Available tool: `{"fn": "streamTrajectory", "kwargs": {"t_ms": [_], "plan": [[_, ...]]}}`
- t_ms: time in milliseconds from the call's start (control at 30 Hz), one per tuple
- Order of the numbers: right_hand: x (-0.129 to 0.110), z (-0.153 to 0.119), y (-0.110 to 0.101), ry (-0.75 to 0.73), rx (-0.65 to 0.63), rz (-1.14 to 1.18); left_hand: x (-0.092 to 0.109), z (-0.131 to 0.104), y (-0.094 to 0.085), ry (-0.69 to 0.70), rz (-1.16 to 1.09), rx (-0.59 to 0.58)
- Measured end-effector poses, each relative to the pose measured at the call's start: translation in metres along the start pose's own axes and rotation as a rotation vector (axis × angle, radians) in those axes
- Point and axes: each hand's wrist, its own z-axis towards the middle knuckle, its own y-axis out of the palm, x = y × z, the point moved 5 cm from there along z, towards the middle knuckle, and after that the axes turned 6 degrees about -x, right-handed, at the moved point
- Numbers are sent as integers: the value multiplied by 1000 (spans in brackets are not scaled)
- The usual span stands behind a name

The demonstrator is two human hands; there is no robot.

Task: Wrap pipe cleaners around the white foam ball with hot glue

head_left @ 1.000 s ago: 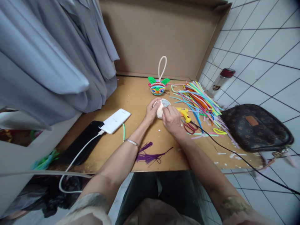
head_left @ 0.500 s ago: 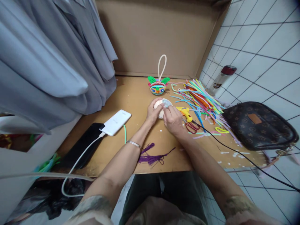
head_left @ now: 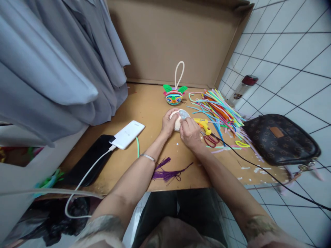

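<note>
Landmark: the yellow pistol-shaped glue gun (head_left: 203, 124), which lies on the tan wooden tabletop (head_left: 150, 103).

Workpiece: a small, round, cream-and-greyish piece (head_left: 184, 113), material unclear, is held just left of the landmark.

Left hand (head_left: 169, 123): closed around the left side of the workpiece, fingers at the far rim and thumb across the cream face. This hold apparently steadies the piece and leaves its greyish portion exposed.

Right hand (head_left: 190, 132): between the workpiece and the landmark, fingers bent and drawn together at the workpiece's right edge. The fingertips are concealed; whether they pinch the edge, press it or grip something small cannot be told.

Surroundings, by landmark:
- Far side, to the left: a multicoloured animal-head ornament (head_left: 174, 97) with green ears and a cream cord loop (head_left: 179, 74). It faces the person, presumably to serve as a visual reference.
- Far side, to the right: a loose pile of fuzzy multicoloured craft stems (head_left: 222, 108), probably kept within easy reach.
- Near side, just beside: red-handled metal scissors (head_left: 211, 140).
- Near side, to the left: purple thread tassels (head_left: 167, 174), lying between the forearms.
- Right: a black power cord (head_left: 248, 162) trails off the tabletop, away from the workpiece.
</note>
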Motion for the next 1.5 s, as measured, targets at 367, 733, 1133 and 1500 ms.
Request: {"fn": "streamTrajectory", "kwargs": {"t_ms": [367, 733, 1133, 1500], "plan": [[-3, 0, 1, -6, -44, 54, 0, -3, -2, 15, -109, 4], [-1, -3, 4, 5, -49, 46, 0, 0, -1, -14, -56, 48], [3, -3, -3, -9, 61, 33, -2, -4, 0, 90, 144, -6], [5, -5, -1, -4, 55, 24, -3, -4, 2, 91, 170, 5]]}}
